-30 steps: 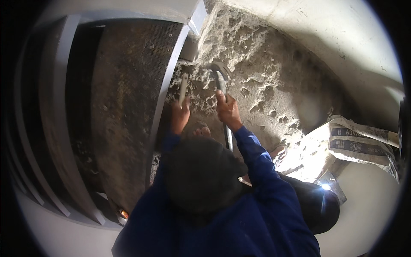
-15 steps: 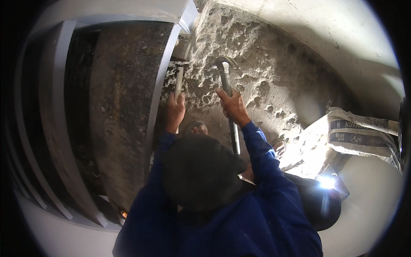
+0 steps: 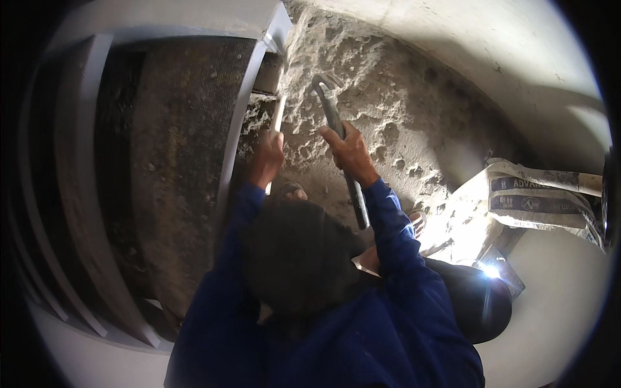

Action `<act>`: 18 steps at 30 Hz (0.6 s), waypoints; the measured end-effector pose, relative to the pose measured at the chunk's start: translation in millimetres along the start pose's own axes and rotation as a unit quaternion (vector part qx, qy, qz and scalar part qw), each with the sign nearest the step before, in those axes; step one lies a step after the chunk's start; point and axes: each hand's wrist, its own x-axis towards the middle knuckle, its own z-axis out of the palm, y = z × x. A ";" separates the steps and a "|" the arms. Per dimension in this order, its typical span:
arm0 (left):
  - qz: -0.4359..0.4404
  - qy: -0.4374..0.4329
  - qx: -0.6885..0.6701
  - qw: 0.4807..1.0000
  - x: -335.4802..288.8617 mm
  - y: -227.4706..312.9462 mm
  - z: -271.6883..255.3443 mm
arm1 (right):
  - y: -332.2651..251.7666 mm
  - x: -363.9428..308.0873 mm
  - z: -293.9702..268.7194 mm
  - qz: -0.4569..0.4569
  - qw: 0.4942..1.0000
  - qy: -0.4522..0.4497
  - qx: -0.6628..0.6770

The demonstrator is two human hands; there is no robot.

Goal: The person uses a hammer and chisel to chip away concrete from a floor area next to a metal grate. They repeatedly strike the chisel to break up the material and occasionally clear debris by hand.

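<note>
My left hand [image 3: 266,158] is closed around the pale handle of a tool [image 3: 278,115], whose lower end sticks out below my fist. A dark blocky shape [image 3: 268,74] lies at the handle's far end; I cannot tell whether it is the tool's head. My right hand [image 3: 351,154] grips a dark crowbar [image 3: 330,111] mid-shaft, thumb along it. The crowbar's hooked end points away over the rough, pitted concrete [image 3: 381,84], and its straight end reaches back beside my right sleeve.
White-edged slats with dark gaps and a dirty panel [image 3: 174,168] fill the left side. A pale wall [image 3: 517,52] curves along the right. A torn printed sack [image 3: 537,200] lies to the right, by a bright lamp [image 3: 491,271]. My dark cap [image 3: 301,258] covers the lower middle.
The crowbar's hook has shifted slightly left and away, and its shaft leans more. My left hand has turned, tilting the pale handle to the right; the dark blocky shape beyond it shows larger.
</note>
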 end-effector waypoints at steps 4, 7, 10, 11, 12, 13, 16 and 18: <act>-0.136 -0.172 -0.149 0.964 -60.1 -15.3 5.0 | 1.9 3.3 -14.7 0.024 0.999 0.018 0.031; -0.107 -0.097 -0.170 0.975 -73.9 -29.0 15.0 | 9.1 8.5 -23.1 0.038 0.996 0.022 0.077; -0.085 -0.064 -0.216 0.971 -55.2 -37.4 22.7 | 18.1 13.8 -28.3 0.045 0.985 0.012 0.166; -0.039 -0.050 -0.200 0.978 -49.6 -39.5 22.9 | 21.2 15.6 -29.6 0.050 0.979 0.016 0.195; 0.023 -0.037 -0.192 0.980 -44.6 -40.2 22.2 | 23.7 17.4 -31.8 0.052 0.973 0.018 0.223; -0.021 -0.060 -0.201 0.977 -42.8 -40.2 20.2 | 26.3 18.5 -33.6 0.052 0.970 0.022 0.237; -0.060 -0.111 -0.183 0.975 -46.8 -31.1 10.5 | 33.5 20.6 -40.7 0.056 0.958 0.032 0.279; -0.043 -0.103 -0.110 0.988 -47.5 -15.1 6.7 | 39.9 19.8 -44.9 0.050 0.953 0.031 0.297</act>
